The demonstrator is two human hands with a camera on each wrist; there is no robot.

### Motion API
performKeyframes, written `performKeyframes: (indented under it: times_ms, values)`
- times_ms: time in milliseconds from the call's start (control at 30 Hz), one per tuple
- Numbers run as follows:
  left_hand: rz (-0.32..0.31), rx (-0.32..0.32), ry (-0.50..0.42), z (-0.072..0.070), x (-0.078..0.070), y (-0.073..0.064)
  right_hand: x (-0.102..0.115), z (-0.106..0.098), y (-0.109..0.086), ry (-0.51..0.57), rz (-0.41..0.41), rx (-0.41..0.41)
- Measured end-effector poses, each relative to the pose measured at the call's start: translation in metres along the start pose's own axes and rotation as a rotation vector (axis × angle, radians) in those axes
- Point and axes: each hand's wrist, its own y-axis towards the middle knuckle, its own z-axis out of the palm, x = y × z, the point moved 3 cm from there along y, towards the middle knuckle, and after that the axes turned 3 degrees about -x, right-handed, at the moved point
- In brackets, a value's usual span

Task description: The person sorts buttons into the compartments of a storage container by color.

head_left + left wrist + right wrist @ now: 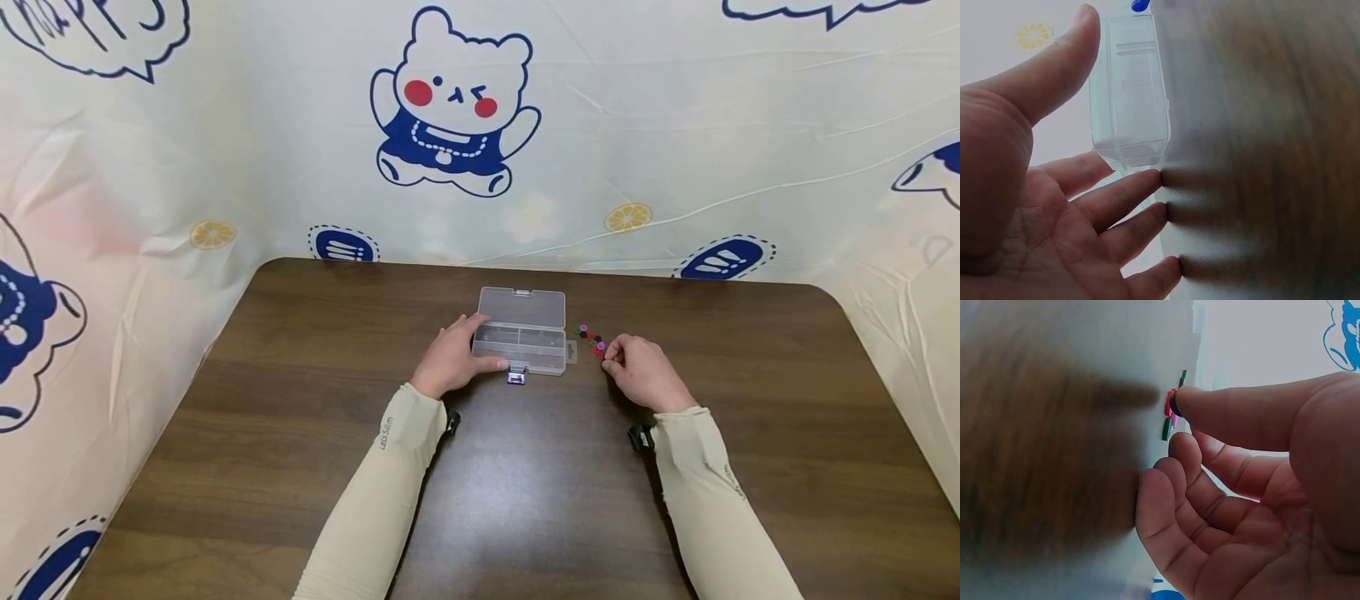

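Lying open near the middle of the counter (517, 492), with lid (521, 307) folded back towards 12 o'clock: a clear plastic box (536, 360). Scattered just off its 3 o'clock side, small coloured pieces (592, 337). Resting against its 9 o'clock end, left hand (453, 354), with thumb and fingers spread apart. At 4 o'clock from the pieces, right hand (643, 371), with thumb and forefinger seemingly pinched on a dark piece (1175, 405).

Chief risk: dropping or flicking away the dark piece, because of so slight a pinch, right at the tip of the thumb. Also possible: brushing the neighbouring pieces with the curled lower fingers, held low over the counter, and spreading them wider. From too hard a push at 9 o'clock, perhaps skidding the light-looking box into the pieces. From a knock at 12 o'clock, perhaps swinging the lid over the compartments.
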Motion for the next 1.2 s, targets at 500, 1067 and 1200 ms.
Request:
performKeyframes:
  times_ms: [500,1067,1200]
  values:
    - [-0.016,-0.002,-0.020,0.003,0.002,0.001,0.003,0.000,0.002,0.022,-0.023,-0.043]
    - [-0.014,0.000,-0.015,0.001,0.002,0.000,0.017,0.001,0.006,0.045,-0.050,-0.106]
    - [-0.018,0.002,-0.017,0.001,0.001,0.000,0.020,0.001,0.008,0.051,-0.056,-0.128]
